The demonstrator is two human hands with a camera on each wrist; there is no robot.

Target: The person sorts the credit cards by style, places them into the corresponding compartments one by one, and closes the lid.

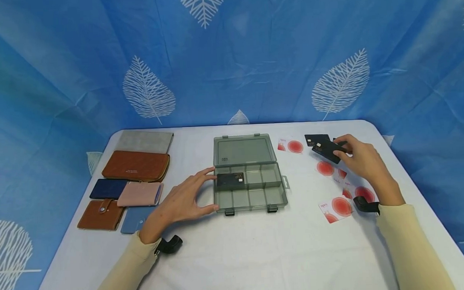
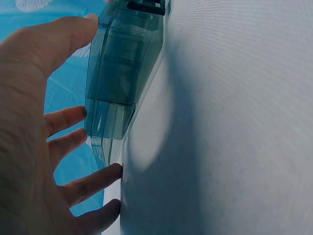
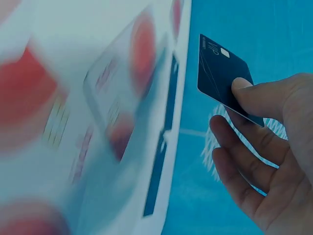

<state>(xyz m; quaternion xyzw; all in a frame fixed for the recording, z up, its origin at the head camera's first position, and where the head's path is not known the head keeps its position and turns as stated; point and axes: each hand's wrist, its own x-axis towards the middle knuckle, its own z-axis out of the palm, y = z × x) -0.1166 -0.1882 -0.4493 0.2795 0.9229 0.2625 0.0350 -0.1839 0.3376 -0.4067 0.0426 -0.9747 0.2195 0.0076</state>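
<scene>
My right hand (image 1: 360,157) pinches a black VIP card (image 1: 326,152) by one end, between thumb and fingers. In the right wrist view that card (image 3: 217,73) is lifted off the table, its chip and lettering showing. A second black card (image 1: 316,138) lies on the table just behind it. My left hand (image 1: 184,200) has its fingers spread along the left side of a clear grey-green compartment box (image 1: 262,199), thumb at the front corner. The box's lid is open toward the back. Inside, in the back-left compartments, lies another black VIP card (image 1: 229,180).
Several white cards with red circles, one of them at the front (image 1: 335,209), lie around and below my right hand. On the left are a grey wallet (image 1: 145,141), a brown zip wallet (image 1: 134,165), a pink wallet (image 1: 139,194) and several other wallets. A blue curtain (image 1: 237,76) hangs behind the table.
</scene>
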